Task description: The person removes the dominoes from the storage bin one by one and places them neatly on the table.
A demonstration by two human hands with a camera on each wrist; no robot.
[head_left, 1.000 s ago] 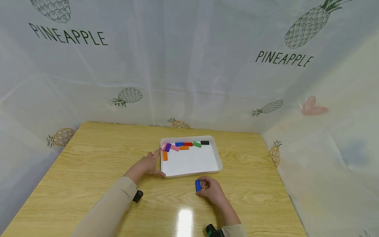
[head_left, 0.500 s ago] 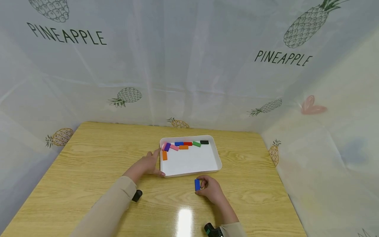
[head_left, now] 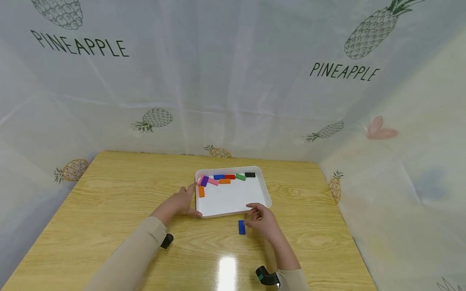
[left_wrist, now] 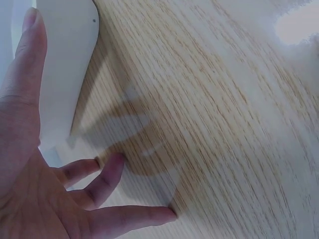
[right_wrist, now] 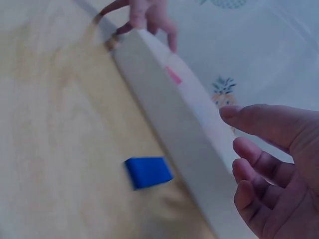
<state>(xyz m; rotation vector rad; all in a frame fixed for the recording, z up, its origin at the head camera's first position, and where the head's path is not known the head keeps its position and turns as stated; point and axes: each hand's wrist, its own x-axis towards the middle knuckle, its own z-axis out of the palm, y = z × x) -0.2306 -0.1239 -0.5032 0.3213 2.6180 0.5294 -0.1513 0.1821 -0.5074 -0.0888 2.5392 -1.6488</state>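
Note:
A blue block (head_left: 242, 227) lies on the wooden table just in front of the white tray (head_left: 229, 202). My right hand (head_left: 265, 222) hovers beside it, near the tray's front right edge, holding nothing. In the right wrist view a gap separates the loosely bent fingers (right_wrist: 271, 124) from the blue block (right_wrist: 149, 173). My left hand (head_left: 181, 202) rests against the tray's left side with its fingers spread. In the left wrist view its thumb (left_wrist: 32, 55) lies along the tray wall (left_wrist: 70, 64), and the other fingers reach past the tray's end.
Along the tray's back and left sides lie several blocks, including a red block (head_left: 229, 176), a green block (head_left: 240, 177), a black block (head_left: 250, 175) and an orange block (head_left: 202, 191). A pineapple-printed cloth (head_left: 233, 81) hangs behind the table (head_left: 298, 210).
My right hand has let go of the blue block and moved up toward the tray's front edge. The block stays on the table. My left hand keeps its place at the tray.

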